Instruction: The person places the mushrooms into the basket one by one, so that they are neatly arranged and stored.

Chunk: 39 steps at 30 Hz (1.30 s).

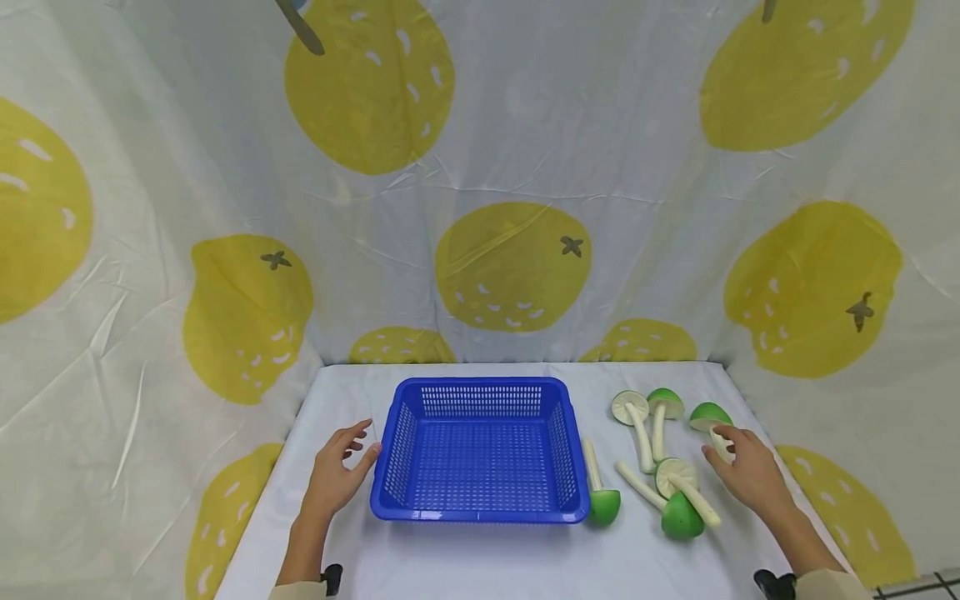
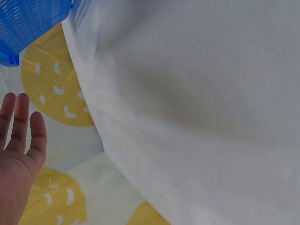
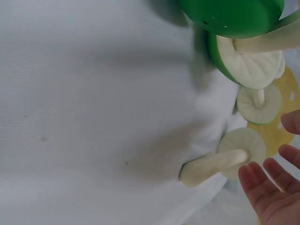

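Note:
My left hand [image 1: 333,479] hovers at the left side of a blue plastic basket [image 1: 480,515], thumb tip right at the rim, fingers loosely bent around nothing. The left wrist view catches its fingers [image 2: 21,122] spread below a corner of the basket. On the right, my right hand [image 1: 750,475] reaches over the rightmost toy mushroom [image 1: 708,414], which has a green cap and a pale stem. The right wrist view shows relaxed, parted fingers [image 3: 255,183] beside that mushroom's stem [image 3: 206,169], not closed round it.
Several more green-capped mushrooms [image 1: 681,517] lie between the basket and my right hand. One mushroom [image 1: 603,507] lies close against the basket's right side. A white cloth covers the table [image 1: 480,567]; lemon-print curtains [image 1: 517,158] enclose its back and sides.

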Each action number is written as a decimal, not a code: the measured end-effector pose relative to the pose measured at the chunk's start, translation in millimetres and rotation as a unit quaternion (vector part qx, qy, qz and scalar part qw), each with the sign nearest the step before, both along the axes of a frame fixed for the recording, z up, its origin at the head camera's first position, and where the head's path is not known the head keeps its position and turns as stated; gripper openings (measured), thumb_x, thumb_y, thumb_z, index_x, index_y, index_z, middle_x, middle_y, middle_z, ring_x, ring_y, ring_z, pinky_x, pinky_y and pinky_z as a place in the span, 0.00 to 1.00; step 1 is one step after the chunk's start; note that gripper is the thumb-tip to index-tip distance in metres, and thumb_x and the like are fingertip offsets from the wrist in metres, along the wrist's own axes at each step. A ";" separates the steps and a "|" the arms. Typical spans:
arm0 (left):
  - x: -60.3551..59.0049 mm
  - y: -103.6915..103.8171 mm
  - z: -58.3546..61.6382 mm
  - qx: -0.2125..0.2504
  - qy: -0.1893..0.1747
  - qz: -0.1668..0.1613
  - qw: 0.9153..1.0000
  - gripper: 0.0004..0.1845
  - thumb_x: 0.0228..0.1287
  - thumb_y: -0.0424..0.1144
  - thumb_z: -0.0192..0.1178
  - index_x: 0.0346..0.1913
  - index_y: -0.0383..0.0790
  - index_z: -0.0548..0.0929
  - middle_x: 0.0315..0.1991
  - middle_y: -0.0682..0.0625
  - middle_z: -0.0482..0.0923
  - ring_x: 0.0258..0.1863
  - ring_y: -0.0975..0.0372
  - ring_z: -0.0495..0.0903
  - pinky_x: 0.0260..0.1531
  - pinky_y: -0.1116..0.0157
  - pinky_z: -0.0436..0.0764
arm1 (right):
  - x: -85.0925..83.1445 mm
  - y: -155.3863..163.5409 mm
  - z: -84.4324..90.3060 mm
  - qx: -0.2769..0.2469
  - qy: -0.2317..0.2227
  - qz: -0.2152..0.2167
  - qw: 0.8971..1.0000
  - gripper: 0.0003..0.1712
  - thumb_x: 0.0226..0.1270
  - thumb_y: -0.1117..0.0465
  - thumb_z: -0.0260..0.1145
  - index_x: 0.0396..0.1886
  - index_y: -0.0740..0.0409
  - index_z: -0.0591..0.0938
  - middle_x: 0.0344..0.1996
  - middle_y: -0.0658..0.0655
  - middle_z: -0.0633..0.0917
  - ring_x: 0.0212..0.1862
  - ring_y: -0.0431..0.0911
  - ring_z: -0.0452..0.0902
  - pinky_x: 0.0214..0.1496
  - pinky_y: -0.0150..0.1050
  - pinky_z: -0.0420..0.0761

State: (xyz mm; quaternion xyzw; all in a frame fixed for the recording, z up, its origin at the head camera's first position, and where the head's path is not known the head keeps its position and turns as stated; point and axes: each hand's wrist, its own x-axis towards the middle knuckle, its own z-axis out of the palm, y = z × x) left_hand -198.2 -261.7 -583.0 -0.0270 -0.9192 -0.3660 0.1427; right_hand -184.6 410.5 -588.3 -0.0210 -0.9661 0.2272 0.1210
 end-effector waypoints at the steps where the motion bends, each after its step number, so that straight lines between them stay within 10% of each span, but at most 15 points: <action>1: -0.4 1.7 -1.0 0.004 -0.002 -0.001 1.000 0.30 0.68 0.54 0.67 0.69 0.49 0.78 0.56 0.44 0.82 0.51 0.50 0.82 0.55 0.46 0.82 | -0.3 0.3 -1.2 0.002 0.001 -0.001 1.000 0.29 0.70 0.55 0.69 0.60 0.72 0.76 0.51 0.75 0.78 0.48 0.69 0.80 0.41 0.62 0.81; 26: -0.3 26.5 -9.6 0.035 -0.031 -0.019 0.999 0.25 0.68 0.50 0.69 0.66 0.50 0.83 0.42 0.51 0.81 0.35 0.64 0.75 0.39 0.69 0.80 | -6.8 21.1 -32.9 -0.091 -0.016 -0.126 0.988 0.25 0.68 0.59 0.69 0.58 0.73 0.79 0.47 0.75 0.83 0.43 0.65 0.83 0.32 0.36 0.73; 34: 0.7 27.1 -10.2 0.058 0.001 -0.032 0.998 0.21 0.70 0.44 0.67 0.65 0.48 0.84 0.35 0.54 0.78 0.30 0.66 0.73 0.31 0.71 0.76 | -5.8 29.9 -38.4 -0.095 -0.016 -0.127 0.987 0.20 0.67 0.59 0.68 0.50 0.72 0.84 0.39 0.68 0.87 0.27 0.27 0.71 0.27 0.29 0.71; 39: 3.9 23.7 -12.1 0.047 -0.001 -0.028 0.998 0.22 0.71 0.45 0.66 0.65 0.48 0.83 0.36 0.54 0.79 0.31 0.66 0.73 0.31 0.71 0.76 | -7.4 28.4 -42.5 -0.088 -0.032 -0.121 0.988 0.20 0.67 0.58 0.69 0.49 0.72 0.85 0.35 0.64 0.88 0.28 0.28 0.71 0.28 0.30 0.70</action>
